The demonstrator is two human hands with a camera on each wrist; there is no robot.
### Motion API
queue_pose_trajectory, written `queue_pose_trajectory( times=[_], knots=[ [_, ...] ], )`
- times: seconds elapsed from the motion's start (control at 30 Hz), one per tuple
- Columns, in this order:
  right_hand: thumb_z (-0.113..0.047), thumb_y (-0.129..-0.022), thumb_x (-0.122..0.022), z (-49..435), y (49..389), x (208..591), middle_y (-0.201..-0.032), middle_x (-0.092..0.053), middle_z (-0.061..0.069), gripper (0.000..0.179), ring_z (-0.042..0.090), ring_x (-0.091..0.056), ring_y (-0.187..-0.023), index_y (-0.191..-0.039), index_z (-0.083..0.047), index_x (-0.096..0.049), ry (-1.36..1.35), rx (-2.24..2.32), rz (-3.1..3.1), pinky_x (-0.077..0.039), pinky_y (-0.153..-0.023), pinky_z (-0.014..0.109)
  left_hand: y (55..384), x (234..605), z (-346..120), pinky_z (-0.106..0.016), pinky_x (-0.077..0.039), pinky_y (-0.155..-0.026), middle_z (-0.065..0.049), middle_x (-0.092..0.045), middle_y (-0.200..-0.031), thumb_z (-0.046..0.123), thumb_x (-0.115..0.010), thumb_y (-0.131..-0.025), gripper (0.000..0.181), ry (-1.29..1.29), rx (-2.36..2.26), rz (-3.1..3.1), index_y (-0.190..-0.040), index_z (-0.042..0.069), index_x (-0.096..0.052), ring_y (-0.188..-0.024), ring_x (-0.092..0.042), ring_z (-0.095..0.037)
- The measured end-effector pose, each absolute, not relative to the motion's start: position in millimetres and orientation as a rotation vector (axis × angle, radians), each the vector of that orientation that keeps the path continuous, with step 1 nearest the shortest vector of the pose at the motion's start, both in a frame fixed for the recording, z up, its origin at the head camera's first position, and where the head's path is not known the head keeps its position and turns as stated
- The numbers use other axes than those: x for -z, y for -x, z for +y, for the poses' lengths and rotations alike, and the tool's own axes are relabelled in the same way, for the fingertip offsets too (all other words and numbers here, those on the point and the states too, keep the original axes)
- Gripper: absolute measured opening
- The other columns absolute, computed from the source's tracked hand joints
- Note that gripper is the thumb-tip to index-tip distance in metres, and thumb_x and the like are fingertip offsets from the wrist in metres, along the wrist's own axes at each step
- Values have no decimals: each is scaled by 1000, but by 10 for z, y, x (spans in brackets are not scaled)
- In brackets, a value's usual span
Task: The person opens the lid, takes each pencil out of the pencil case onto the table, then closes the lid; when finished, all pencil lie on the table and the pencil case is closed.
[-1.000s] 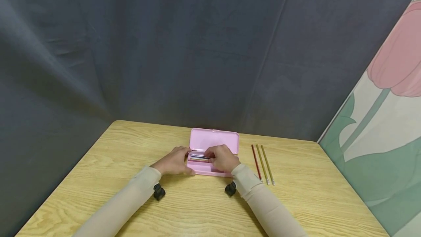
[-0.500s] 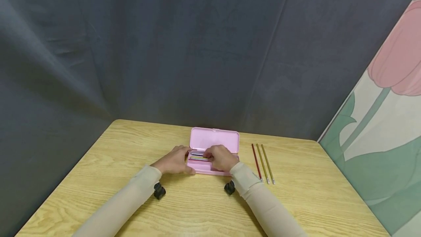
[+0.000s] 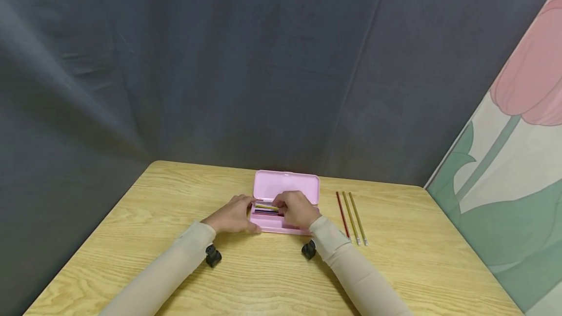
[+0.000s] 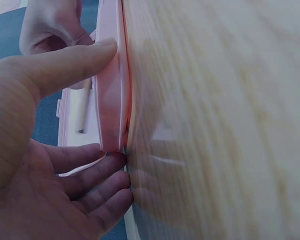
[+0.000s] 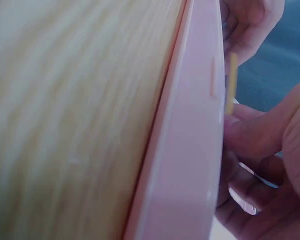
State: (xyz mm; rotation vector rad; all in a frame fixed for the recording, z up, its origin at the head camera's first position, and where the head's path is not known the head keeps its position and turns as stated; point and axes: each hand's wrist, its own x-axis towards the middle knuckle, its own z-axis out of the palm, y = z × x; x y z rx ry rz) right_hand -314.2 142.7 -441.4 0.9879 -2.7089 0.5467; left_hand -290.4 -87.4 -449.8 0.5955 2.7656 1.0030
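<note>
A pink pencil case lies with its lid tipped back. My left hand holds its left end, the thumb on the front wall and the fingers around the end. Over the case, my right hand pinches a yellow pencil between thumb and fingers. That pencil sticks out leftward, its tip showing in the left wrist view. Several other thin pencils lie in the case under it, partly covered by the right hand.
Right of the case, a red pencil and two yellow pencils lie side by side on the wooden table. A dark curtain hangs behind, and a wall with a tulip picture stands at the right.
The yellow pencil in my right hand has come up from among the others and shifted toward the lid. Darker pencils now show in front of it. My left hand stays put.
</note>
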Motion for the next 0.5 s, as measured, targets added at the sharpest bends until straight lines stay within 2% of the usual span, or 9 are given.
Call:
queue_pose_trajectory(
  times=[0.23, 0.5],
  knots=[
    [5, -83, -72, 1446, 3158, 4340, -88, -71, -1, 22, 9, -62, -76, -96, -12, -76, -950, -684, -2513, -55, -70, 23, 2911, 4500, -878, -47, -44, -111, -10, -59, -136, 38, -90, -72, 87, -603, -980, 2779, -143, 5, -53, -128, -49, -26],
    [2, -86, -73, 1574, 3110, 4091, -84, -67, 3, 22, 11, -61, -74, -105, -8, -72, -829, -876, -2403, -56, -66, 23, 2913, 4506, -871, -49, -42, -112, -11, -58, -137, 37, -91, -71, 84, -609, -998, 2780, -140, 4, -55, -130, -48, -28]
  ],
)
